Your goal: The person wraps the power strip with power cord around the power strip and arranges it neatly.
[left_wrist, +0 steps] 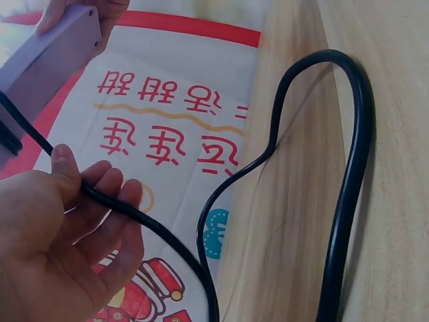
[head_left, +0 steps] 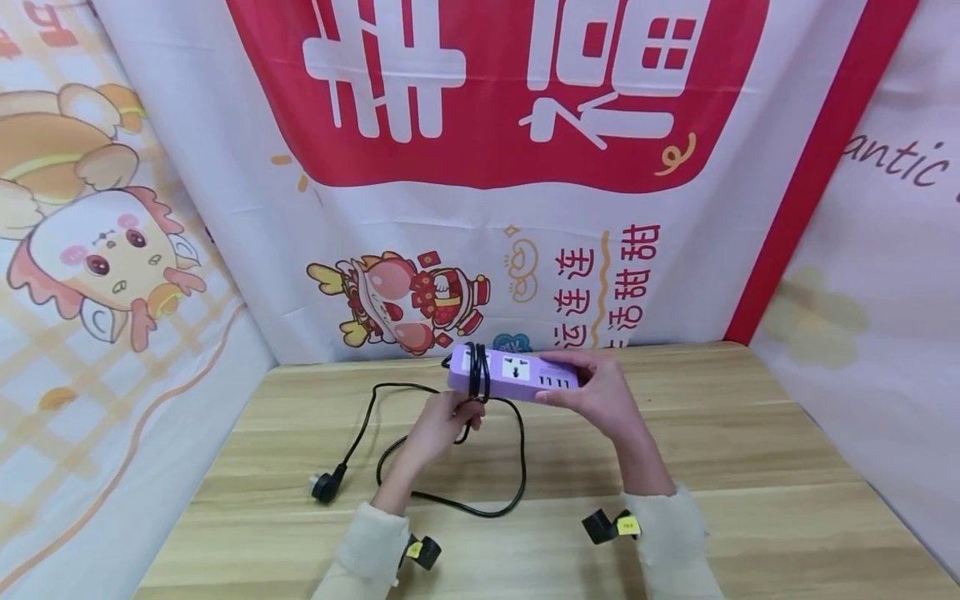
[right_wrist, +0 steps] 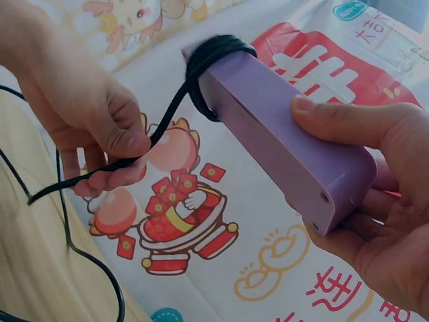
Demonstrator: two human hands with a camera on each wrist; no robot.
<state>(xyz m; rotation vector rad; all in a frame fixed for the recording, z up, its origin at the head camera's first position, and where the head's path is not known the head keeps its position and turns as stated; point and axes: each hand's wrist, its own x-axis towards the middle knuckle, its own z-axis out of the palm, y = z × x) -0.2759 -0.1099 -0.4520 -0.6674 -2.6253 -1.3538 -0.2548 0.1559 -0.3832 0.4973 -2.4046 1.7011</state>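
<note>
A purple power strip (head_left: 528, 385) with white sockets and USB ports is held up above the table. My right hand (head_left: 600, 392) grips its right end, thumb on one face and fingers round the other, as the right wrist view shows. Black cord (right_wrist: 218, 54) is wound several turns round the strip's left end. Just below those turns, my left hand (head_left: 442, 421) pinches the cord (left_wrist: 124, 206) between thumb and fingers. From there the loose cord loops down onto the table and ends in a black plug (head_left: 326, 485) at the left.
The wooden table (head_left: 750, 467) meets a printed cloth (head_left: 690, 250) hung behind it, with more cloth on both sides. Black wrist mounts with yellow labels hang at the left sleeve (head_left: 372, 542) and the right sleeve (head_left: 667, 529).
</note>
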